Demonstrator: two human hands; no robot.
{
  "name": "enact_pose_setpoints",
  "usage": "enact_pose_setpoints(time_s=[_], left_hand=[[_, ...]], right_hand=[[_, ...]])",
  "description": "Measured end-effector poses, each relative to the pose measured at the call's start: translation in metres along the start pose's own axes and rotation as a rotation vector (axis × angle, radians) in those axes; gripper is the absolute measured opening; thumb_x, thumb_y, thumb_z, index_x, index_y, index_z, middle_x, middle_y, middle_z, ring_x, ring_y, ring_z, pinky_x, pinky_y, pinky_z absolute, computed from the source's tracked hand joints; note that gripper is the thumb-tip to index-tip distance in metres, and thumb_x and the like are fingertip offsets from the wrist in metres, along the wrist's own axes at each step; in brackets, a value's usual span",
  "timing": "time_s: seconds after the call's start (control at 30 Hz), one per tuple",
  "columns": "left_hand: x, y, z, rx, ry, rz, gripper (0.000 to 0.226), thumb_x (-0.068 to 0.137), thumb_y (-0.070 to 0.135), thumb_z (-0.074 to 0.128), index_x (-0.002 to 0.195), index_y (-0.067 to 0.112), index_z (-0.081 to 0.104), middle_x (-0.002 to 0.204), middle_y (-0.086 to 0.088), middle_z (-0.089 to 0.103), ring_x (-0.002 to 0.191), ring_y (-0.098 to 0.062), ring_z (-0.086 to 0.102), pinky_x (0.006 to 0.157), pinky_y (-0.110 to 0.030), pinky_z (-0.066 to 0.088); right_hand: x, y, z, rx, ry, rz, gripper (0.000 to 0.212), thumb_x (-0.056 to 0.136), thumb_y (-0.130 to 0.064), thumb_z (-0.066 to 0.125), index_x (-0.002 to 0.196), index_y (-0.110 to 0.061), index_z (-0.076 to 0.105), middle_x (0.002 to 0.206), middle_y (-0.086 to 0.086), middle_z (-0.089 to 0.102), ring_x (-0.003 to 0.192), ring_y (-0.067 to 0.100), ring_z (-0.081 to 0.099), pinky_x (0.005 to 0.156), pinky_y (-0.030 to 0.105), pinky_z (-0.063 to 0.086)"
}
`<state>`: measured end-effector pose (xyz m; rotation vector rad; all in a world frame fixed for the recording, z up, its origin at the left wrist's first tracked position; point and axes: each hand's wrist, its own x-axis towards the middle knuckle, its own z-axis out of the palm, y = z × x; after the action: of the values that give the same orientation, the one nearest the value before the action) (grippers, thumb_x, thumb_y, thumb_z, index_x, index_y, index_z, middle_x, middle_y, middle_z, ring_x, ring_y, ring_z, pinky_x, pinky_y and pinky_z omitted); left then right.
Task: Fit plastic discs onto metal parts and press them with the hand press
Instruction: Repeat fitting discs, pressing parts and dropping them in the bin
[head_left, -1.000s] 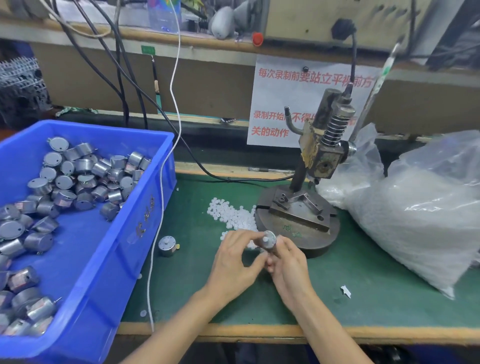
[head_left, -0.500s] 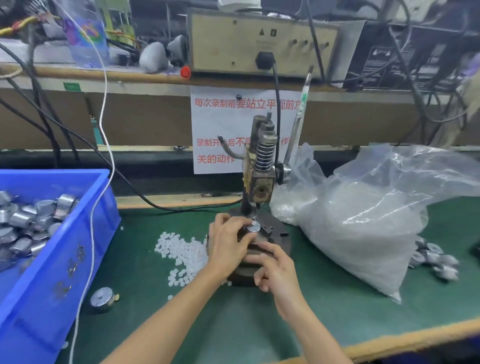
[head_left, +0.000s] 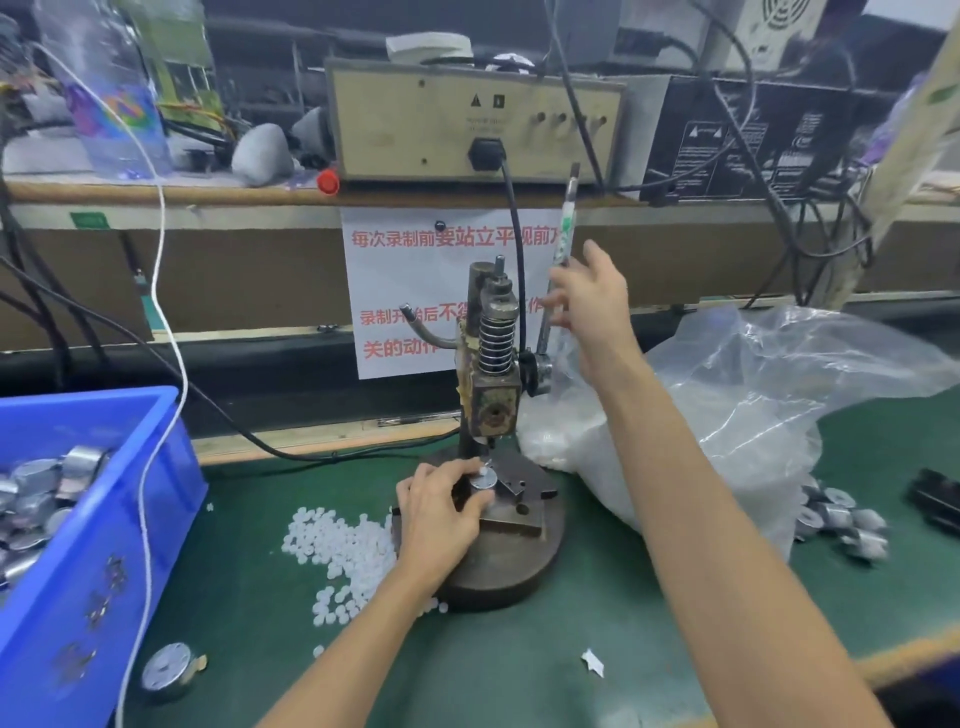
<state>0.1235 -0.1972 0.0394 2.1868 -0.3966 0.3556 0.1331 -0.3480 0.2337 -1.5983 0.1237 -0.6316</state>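
Green matting (head_left: 519, 670) covers the bench where your left hand (head_left: 436, 514) curls thumb and fingers around a metal motor can (head_left: 483, 481). The can stands upright on the fixture of the hand press (head_left: 491, 364), directly below the ram. Your right hand (head_left: 592, 301) is up beside the press lever (head_left: 563, 244), with fingers spread and blurred, not closed on it. White plastic discs (head_left: 343, 551) lie scattered just left of the press base (head_left: 509, 571). A blue bin (head_left: 104, 545) of similar cans sits at near left. A clear plastic bag (head_left: 727, 415) slumps right of the press, with loose cans (head_left: 841, 519) beyond it.
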Motion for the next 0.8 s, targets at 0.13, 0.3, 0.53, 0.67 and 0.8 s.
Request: enact_pose_setpoints(time_s=[0.13,0.3,0.53,0.67,0.8], left_hand=[[-0.001,-0.002,-0.001,-0.047,-0.023,-0.01,0.044,0.08,0.035,0.069,0.121,0.039,0.055,0.105,0.019,0.06,0.101,-0.011,0.045,0.081,-0.012,0.016],[-0.003,-0.002,0.0,-0.046,0.016,0.032,0.053,0.079,0.032,0.072,0.127,0.033,0.05,0.101,0.03,0.055,0.097,-0.002,0.043,0.086,-0.017,0.016],[-0.003,-0.005,0.002,-0.022,0.017,0.033,0.048,0.081,0.033,0.069,0.126,0.031,0.052,0.111,0.02,0.06,0.1,-0.006,0.044,0.086,-0.016,0.015],[-0.004,-0.006,0.003,-0.006,-0.001,0.008,0.047,0.083,0.037,0.066,0.127,0.032,0.05,0.115,0.014,0.06,0.107,-0.012,0.044,0.084,-0.015,0.014],[-0.006,-0.003,0.003,0.018,0.009,0.036,0.046,0.084,0.034,0.066,0.127,0.029,0.051,0.116,0.014,0.061,0.107,-0.007,0.043,0.086,-0.017,0.014]], right_hand=[[-0.006,-0.003,0.001,-0.018,0.042,-0.079,0.008,0.092,-0.013,0.053,0.099,-0.012,0.056,0.081,-0.005,0.053,0.062,0.007,0.044,0.057,0.022,0.038],[-0.071,0.039,-0.005,0.152,0.134,-0.402,0.02,0.088,-0.012,0.049,0.075,-0.023,0.037,0.067,-0.015,0.04,0.057,0.002,0.036,0.059,0.017,0.035],[-0.078,0.05,0.007,0.246,0.197,-0.483,0.014,0.086,-0.004,0.042,0.082,-0.017,0.037,0.075,-0.002,0.037,0.062,0.003,0.036,0.062,0.017,0.033],[-0.069,0.043,0.01,0.289,0.206,-0.436,0.009,0.085,-0.007,0.044,0.088,-0.016,0.043,0.078,-0.003,0.043,0.061,0.001,0.038,0.06,0.016,0.033],[-0.049,0.025,0.016,0.37,0.089,-0.252,0.034,0.081,-0.016,0.048,0.115,-0.019,0.047,0.106,-0.001,0.054,0.081,0.005,0.052,0.063,0.016,0.042]])
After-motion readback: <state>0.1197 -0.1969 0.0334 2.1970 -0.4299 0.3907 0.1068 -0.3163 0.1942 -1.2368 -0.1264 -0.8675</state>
